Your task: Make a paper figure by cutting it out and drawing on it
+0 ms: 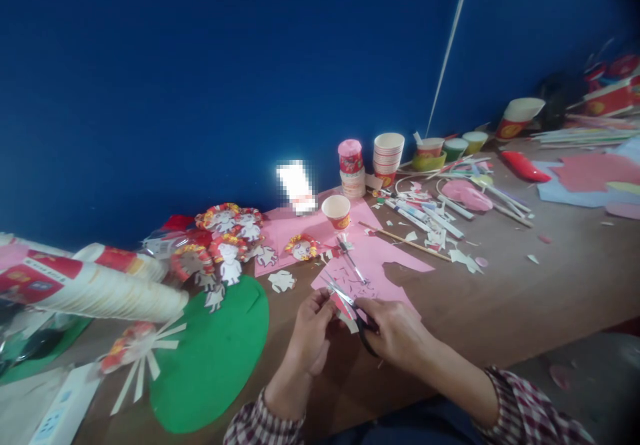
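Observation:
My right hand (400,331) is wrapped round the dark handles of a pair of scissors (345,297), whose silver blades point away to the upper left, slightly apart. Between the fingertips of my left hand (311,328) is a small piece of paper (349,323), partly red and partly white. The scissor blades are close to these fingertips; whether they touch the paper I cannot tell. Beneath and beyond both hands spreads a cut pink sheet (390,268) strewn with tiny dark scraps. A slim metal tool (353,261) rests on it.
Ahead stand a paper cup (337,213) and stacked cups (389,158). Pens (407,216) and paper scraps clutter the right. At left lie paper figures (230,263), a green oval sheet (215,358) and a long toppled cup stack (115,288). A blue wall (200,85) rises behind.

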Motion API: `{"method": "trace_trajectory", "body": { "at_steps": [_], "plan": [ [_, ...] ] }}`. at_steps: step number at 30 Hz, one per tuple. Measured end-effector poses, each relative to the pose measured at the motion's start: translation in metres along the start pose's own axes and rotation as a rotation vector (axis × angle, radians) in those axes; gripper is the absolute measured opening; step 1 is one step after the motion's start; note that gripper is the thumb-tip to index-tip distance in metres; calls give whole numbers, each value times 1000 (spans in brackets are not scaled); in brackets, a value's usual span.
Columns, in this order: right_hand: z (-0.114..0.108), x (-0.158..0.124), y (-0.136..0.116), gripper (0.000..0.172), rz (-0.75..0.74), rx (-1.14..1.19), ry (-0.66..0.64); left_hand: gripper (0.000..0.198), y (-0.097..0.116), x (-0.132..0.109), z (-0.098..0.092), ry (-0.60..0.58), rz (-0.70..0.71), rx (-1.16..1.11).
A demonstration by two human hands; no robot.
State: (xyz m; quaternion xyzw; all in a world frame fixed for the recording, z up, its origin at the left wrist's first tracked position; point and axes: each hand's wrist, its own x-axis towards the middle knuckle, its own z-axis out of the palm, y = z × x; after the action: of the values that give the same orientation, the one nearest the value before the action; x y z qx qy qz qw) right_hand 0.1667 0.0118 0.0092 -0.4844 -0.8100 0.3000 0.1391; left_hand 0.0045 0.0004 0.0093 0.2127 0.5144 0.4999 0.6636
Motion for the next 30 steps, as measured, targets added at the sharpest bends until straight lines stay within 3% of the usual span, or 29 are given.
{"method": "trace_trajectory", "body": {
  "at_steps": [30],
  "plan": [
    [2, -2, 3, 31, -22, 19, 2, 30, -2, 4, -4, -56, 27, 9]
  ]
}}
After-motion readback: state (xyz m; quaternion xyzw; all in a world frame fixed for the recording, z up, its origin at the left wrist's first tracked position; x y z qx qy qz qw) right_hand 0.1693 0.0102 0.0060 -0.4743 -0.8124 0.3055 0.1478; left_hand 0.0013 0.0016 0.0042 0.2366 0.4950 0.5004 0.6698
